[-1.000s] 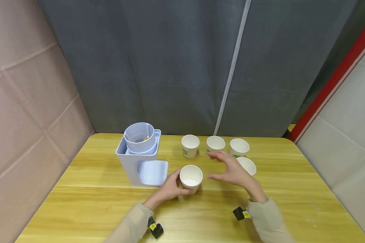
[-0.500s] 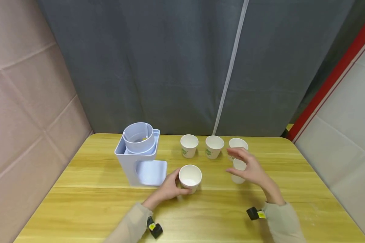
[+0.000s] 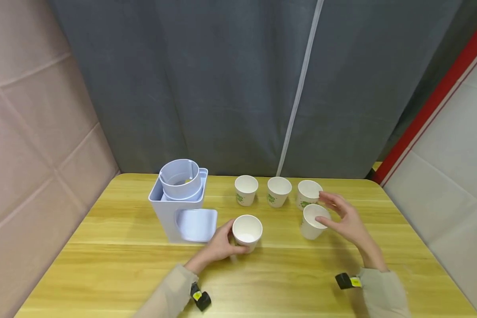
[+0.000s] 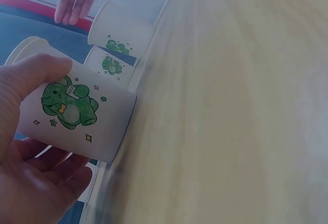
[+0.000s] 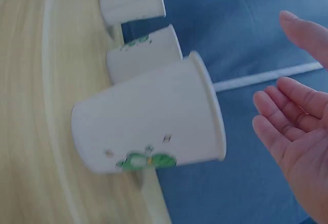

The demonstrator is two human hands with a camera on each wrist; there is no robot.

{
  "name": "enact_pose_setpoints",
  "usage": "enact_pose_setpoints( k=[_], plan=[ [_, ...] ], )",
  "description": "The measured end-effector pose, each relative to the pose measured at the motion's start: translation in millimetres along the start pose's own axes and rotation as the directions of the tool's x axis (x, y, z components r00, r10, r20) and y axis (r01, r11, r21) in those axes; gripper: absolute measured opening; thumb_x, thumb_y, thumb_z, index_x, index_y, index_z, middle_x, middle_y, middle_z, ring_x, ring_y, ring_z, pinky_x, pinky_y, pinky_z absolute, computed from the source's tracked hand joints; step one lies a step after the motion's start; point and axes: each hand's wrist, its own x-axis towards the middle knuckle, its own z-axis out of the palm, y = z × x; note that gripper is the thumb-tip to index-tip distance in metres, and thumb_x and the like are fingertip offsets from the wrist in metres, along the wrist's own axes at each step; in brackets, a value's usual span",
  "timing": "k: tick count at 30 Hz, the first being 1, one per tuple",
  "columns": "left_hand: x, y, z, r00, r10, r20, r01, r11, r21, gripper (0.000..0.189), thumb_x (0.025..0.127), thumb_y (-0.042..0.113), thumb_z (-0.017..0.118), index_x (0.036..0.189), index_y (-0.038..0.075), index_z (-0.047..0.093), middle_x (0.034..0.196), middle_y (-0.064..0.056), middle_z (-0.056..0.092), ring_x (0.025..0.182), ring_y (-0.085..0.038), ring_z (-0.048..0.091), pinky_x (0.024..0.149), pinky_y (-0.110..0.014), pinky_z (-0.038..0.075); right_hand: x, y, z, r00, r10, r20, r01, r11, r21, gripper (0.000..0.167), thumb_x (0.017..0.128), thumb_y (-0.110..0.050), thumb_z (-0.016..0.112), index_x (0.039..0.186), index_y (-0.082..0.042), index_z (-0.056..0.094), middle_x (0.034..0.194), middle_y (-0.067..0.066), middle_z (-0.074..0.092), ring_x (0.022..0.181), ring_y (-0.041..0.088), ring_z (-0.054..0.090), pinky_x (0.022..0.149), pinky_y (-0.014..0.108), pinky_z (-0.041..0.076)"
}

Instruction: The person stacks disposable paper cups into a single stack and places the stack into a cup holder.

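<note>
My left hand [image 3: 219,245] grips a white paper cup [image 3: 244,242], which stands upright on the wooden table. In the left wrist view a green cartoon animal is printed on this cup [image 4: 72,103], and its rim looks doubled. My right hand [image 3: 351,225] is beside the front right paper cup [image 3: 311,229], with thumb and fingers spread and overlapping its rim in the head view. The right wrist view shows that hand [image 5: 305,137] apart from the cup [image 5: 143,116], holding nothing.
Three more paper cups stand upright in a back row: a left one [image 3: 245,198], a middle one [image 3: 277,198] and a right one [image 3: 305,201]. A pale lavender plastic stand [image 3: 168,221] with a round tube [image 3: 179,190] is at the left. A grey curtain [image 3: 222,88] hangs behind the table.
My right hand has moved right, from beside the held cup to the front right cup, then to that cup's right side. My left hand keeps its grip in the same place.
</note>
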Motion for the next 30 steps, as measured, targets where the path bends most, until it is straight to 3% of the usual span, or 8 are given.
enact_pose_setpoints(
  k=[5, 9, 11, 17, 23, 30],
  plan=[
    [-2.5, 10.8, -2.1, 1.0, 0.01, 0.004, -0.01, 1.0, 0.011, 0.071, 0.066, 0.006, 0.082, 0.126, -0.008, 0.048, 0.118, -0.019, 0.059, 0.111, -0.031, 0.055, 0.098, -0.04, 0.042, -7.3, 9.5, -7.2, 0.998, 0.054, -0.017, -0.054, 0.998, 0.012, 0.062, 0.068, 0.02, 0.07, 0.124, 0.017, 0.045, 0.12, -0.012, 0.052, 0.112, 0.004, 0.052, 0.095, 0.012, 0.039],
    [-2.2, 6.7, -2.0, 0.998, 0.07, 0.002, -0.07, 0.997, 0.03, 0.069, 0.067, 0.009, 0.082, 0.124, -0.008, 0.048, 0.116, -0.019, 0.06, 0.108, -0.03, 0.057, 0.096, -0.041, 0.044, -13.5, 19.4, -10.2, 0.993, 0.121, 0.002, -0.121, 0.993, 0.004, 0.064, 0.07, 0.015, 0.072, 0.127, 0.017, 0.042, 0.122, -0.017, 0.049, 0.113, -0.001, 0.049, 0.094, 0.009, 0.037],
    [-0.5, -4.1, -0.9, 0.997, 0.084, 0.001, -0.084, 0.996, 0.027, 0.07, 0.067, 0.013, 0.083, 0.125, -0.006, 0.048, 0.116, -0.017, 0.06, 0.108, -0.028, 0.057, 0.095, -0.041, 0.044, -17.0, 24.7, -10.7, 0.988, 0.154, 0.017, -0.154, 0.988, -0.006, 0.066, 0.071, 0.012, 0.073, 0.129, 0.016, 0.04, 0.122, -0.019, 0.047, 0.113, -0.002, 0.048, 0.094, 0.008, 0.036],
    [0.0, -0.2, -0.8, 1.0, 0.0, 0.011, 0.0, 1.0, -0.013, 0.072, 0.066, 0.009, 0.083, 0.127, -0.005, 0.048, 0.12, -0.017, 0.059, 0.112, -0.03, 0.054, 0.099, -0.041, 0.041, -24.8, 33.4, -9.3, 0.978, 0.206, 0.033, -0.207, 0.978, 0.001, 0.068, 0.075, 0.009, 0.072, 0.133, 0.014, 0.037, 0.122, -0.017, 0.045, 0.113, -0.003, 0.046, 0.093, 0.006, 0.035],
    [-0.1, -1.1, 0.0, 1.0, -0.016, 0.006, 0.016, 0.999, -0.027, 0.072, 0.065, 0.008, 0.083, 0.127, -0.004, 0.048, 0.12, -0.016, 0.059, 0.113, -0.028, 0.054, 0.1, -0.04, 0.04, -27.9, 37.7, -8.3, 0.972, 0.228, 0.059, -0.231, 0.971, 0.061, 0.069, 0.074, 0.011, 0.071, 0.133, 0.017, 0.034, 0.123, -0.018, 0.047, 0.111, -0.004, 0.047, 0.092, 0.007, 0.035],
    [-0.3, -1.3, 0.0, 1.0, -0.004, 0.003, 0.004, 0.999, -0.035, 0.072, 0.065, 0.007, 0.083, 0.127, -0.004, 0.048, 0.119, -0.015, 0.059, 0.112, -0.028, 0.055, 0.099, -0.038, 0.041, -32.4, 47.0, -6.0, 0.954, 0.272, 0.128, -0.283, 0.956, 0.076, 0.075, 0.072, 0.011, 0.073, 0.134, 0.017, 0.031, 0.131, 0.034, 0.04, 0.11, -0.011, 0.044, 0.09, 0.006, 0.036]
  ],
)
